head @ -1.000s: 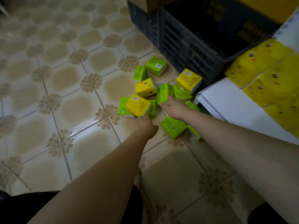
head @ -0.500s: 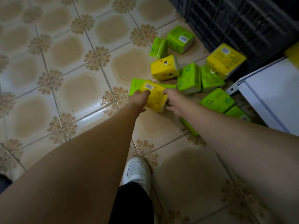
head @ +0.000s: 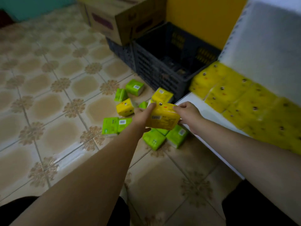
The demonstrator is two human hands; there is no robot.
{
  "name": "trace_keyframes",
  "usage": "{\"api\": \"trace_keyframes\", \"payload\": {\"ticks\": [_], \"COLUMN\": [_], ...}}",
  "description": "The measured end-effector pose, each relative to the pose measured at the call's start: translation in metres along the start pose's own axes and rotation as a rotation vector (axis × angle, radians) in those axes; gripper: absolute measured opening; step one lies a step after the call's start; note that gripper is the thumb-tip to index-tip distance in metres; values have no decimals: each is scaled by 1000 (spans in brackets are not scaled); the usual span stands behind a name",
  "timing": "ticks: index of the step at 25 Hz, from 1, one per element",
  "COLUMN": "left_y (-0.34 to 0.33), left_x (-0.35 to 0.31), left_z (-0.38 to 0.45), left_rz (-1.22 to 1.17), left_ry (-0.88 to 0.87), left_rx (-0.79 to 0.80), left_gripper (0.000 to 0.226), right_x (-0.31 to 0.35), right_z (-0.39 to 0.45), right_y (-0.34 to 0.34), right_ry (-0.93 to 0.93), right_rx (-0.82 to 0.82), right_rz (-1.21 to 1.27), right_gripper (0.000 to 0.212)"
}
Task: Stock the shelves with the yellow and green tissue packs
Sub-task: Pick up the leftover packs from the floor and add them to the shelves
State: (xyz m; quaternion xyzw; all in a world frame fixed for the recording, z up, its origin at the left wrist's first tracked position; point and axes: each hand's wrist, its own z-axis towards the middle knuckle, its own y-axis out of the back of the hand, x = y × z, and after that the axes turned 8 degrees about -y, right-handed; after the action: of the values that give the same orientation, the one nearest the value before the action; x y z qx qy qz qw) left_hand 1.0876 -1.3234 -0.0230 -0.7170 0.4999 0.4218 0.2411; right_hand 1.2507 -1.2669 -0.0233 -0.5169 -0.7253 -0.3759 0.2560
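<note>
Two hands on one yellow tissue pack [head: 162, 117], raised above the tiled floor [head: 48, 111] beside the white shelf [head: 203, 111]: left hand [head: 143, 115] curled round its left end, right hand [head: 187, 114] pinching its right end. More yellow packs [head: 236, 95] rowed on the shelf. Loose green packs [head: 112, 126] and yellow ones [head: 125, 109] scattered on the floor below, near a dark crate [head: 162, 70] and a cardboard box [head: 120, 18].

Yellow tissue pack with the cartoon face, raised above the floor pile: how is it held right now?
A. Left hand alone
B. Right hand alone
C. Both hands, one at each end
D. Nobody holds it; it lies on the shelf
C: the yellow tissue pack sits between the left hand and right hand, whose fingers curl round opposite ends.
</note>
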Motion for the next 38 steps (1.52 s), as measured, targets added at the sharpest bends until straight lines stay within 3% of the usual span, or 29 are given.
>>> {"api": "trace_keyframes", "payload": {"ticks": [4,8,11,14,17,20,23,26,28,32,34,36,38], "left_y": [-79,-181,-258,-320,-381,-430,-475,-514,-534,-558,-561,-560,-556], "left_x": [-38,-49,-34,-3,34,67,100,129,143,163,170,175,175], "left_z": [-75,-154,-219,-266,-303,-329,-329,-307,-292,-271,-262,-255,-250], "left_rz": [153,248,375,522,650,743,811,1020,1248,1580,1641,1650,1651], "left_ry": [-229,-463,-675,-843,-925,-988,-1022,-1087,-1116,-1085,-1143,-1205,-1254], "left_rx": [311,429,564,775,972,1123,1149,1058,1031,994,982,980,990], "left_gripper": [73,52,38,50,59,75,81,78,72,74,74,73,73], "right_x": [5,-32,-82,-139,-207,-274,-337,-394,-422,-444,-448,-457,-467], "right_z": [-69,-133,-175,-209,-234,-248,-249,-232,-211,-152,-128,-116,-106], "right_y": [132,258,342,402,444,478,515,550,563,572,569,563,556], "right_ry": [-25,-243,-325,-327,-369,-390,-375,-346,-389,-427,-504,-689,-738], "right_rx": [-26,9,-35,-101,-137,-185,-346,-530,-665,-806,-859,-856,-807], "right_rz": [203,319,615,779,846,951,1126,1253,1235,1066,823,427,439], "right_gripper": [28,56,71,60,32,18,13,27,38,34,51,59,64]}}
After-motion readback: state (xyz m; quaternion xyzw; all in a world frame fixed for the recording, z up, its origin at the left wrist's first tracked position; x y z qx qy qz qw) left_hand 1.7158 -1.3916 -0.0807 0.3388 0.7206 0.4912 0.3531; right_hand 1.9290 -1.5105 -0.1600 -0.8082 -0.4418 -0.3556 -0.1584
